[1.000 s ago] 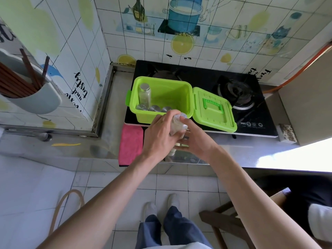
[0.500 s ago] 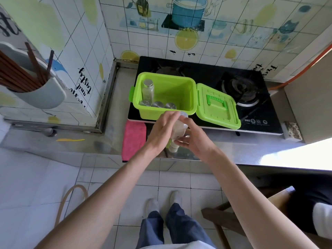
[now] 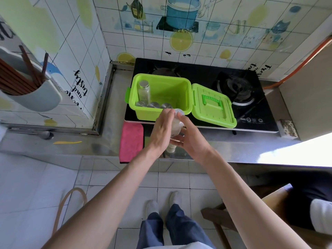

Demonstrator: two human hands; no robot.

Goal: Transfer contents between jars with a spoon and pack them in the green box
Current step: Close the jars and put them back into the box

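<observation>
The green box [image 3: 186,97] stands open on the black stove, its hinged lid [image 3: 213,106] lying flat to the right. Inside it a clear jar with a metal cap [image 3: 143,92] stands at the back left, and several capped jars [image 3: 154,105] line the front wall. Just in front of the box I hold a tilted clear jar [image 3: 177,126] with pale contents. My left hand [image 3: 161,130] grips its side and my right hand [image 3: 188,137] holds it from the right and below. Another small pale jar [image 3: 170,149] stands on the counter under my hands, mostly hidden.
A pink cloth [image 3: 132,141] lies on the steel counter left of my hands. The gas stove [image 3: 233,90] fills the back. A wall holder with chopsticks [image 3: 27,90] hangs at the left. A yellow strip [image 3: 67,142] lies on the counter. A wooden chair [image 3: 251,212] stands at my lower right.
The view has drifted a little. Both hands stay on the tilted jar in front of the box, which has risen slightly toward the box rim.
</observation>
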